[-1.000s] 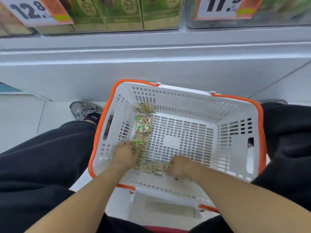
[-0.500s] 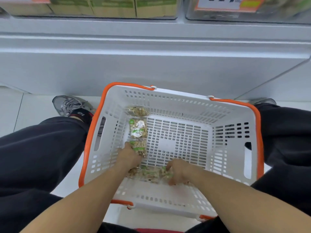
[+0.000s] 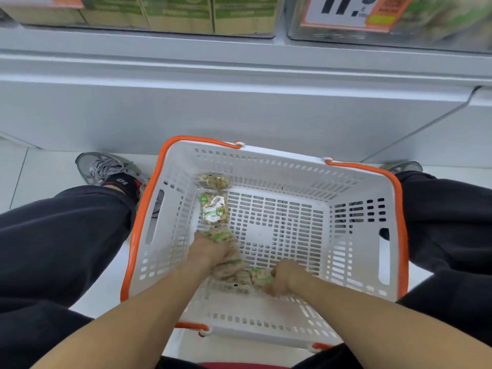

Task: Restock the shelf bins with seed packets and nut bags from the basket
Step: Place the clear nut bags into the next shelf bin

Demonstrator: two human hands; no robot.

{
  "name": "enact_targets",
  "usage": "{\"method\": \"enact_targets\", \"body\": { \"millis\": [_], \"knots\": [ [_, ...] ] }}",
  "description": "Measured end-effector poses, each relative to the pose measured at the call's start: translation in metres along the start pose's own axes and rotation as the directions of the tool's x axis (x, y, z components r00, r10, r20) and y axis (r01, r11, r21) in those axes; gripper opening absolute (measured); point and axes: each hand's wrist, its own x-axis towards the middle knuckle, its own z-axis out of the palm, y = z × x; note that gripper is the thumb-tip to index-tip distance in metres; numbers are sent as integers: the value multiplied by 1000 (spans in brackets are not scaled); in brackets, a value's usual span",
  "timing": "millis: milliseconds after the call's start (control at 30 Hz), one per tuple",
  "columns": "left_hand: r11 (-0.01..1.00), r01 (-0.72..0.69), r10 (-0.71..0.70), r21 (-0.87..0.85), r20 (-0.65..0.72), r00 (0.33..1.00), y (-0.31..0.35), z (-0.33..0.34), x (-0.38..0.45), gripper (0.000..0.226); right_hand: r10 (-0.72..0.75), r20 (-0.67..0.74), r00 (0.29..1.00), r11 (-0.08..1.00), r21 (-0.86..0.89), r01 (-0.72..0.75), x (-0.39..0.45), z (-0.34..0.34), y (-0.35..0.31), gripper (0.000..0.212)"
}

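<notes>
Down in the white basket (image 3: 356, 235), the left hand (image 3: 210, 253) was clamped on blurred nut bags (image 3: 229, 258) near its left wall; the right hand (image 3: 286, 279) seemed closed on another bag (image 3: 259, 276) by the near wall. One more bag (image 3: 214, 209) lay farther in.

One head-worn wide-angle view looks steeply down and forward — close over the basket (image 3: 269, 153) between the knees, shelf (image 3: 239, 102) ahead.

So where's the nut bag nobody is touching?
In the head view, the untouched nut bag lies flat on the basket floor, along its left wall, just beyond the left hand.
</notes>
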Motion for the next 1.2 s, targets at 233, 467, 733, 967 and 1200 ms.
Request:
{"method": "enact_targets", "body": {
  "millis": [233, 467, 733, 967, 1200],
  "knots": [
    [913, -399, 403, -91, 30, 915, 42, 41, -31, 42, -30, -289, 957, 844, 505, 180, 4, -14, -17, 18],
    [927, -375, 375, -26, -8, 927, 29, 8, -23, 51, 68, -275, 959, 832, 547, 97, -8, -22, 5, 21],
    [968, -81, 86, -239, 11, 996, 7, -4, -16, 35, 79, -342, 936, 823, 552, 132, 26, -20, 15, 89],
    [963, -32, 30, -269, -13, 999, 13, 3, -15, 35, 68, -186, 980, 974, 227, -24, 37, 1, 21, 100],
    [937, 55, -16, -345, 115, 993, 26, -15, -19, 26, -58, -75, 996, 998, -20, 56, -5, -70, 16, 66]
  ]
}}
